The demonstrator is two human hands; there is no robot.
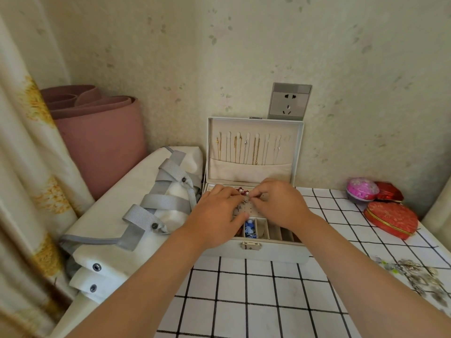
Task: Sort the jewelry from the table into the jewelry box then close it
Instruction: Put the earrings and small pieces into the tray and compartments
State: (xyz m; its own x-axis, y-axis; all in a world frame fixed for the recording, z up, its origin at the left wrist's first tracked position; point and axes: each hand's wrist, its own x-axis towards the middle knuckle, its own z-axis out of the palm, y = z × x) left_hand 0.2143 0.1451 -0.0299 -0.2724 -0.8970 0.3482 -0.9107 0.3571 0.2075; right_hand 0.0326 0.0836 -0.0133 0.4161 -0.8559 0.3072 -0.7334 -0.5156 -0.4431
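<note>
Two hands are in the open cream leatherette jewelry box (256, 253), which sits at the far edge of the white table with the black grid cloth (244, 301). The right hand (278, 203) has its thumb and forefinger pinched on a small pearl-and-red-bead piece (244, 192) over the box's perforated stud panel (246, 211). The left hand (217, 215) lies over the panel's 9 o'clock side with its fingertips right up against the same piece. Can't tell if it's actually gripping anything, since its back hides the fingers.

The upright lid (299, 152) has thin gold and silver chains (255, 150) hung in a row. Something blue (249, 228) sits in a front compartment.

The rest of the loose silvery jewelry pile (419, 276) is well apart from the box, at about 4 o'clock, on the cloth.

Around it:
- A red heart-shaped fabric box (390, 219) is at 3 o'clock.
- A pink round case (362, 190) is further back from the heart box.
- A white bag with grey webbing straps (102, 230) is pressed up against the box at 9 o'clock.
- A rolled dusty-pink mat (102, 140) stands at 10 o'clock.
- A grey wall socket (289, 102) is at 12, behind the lid.
</note>
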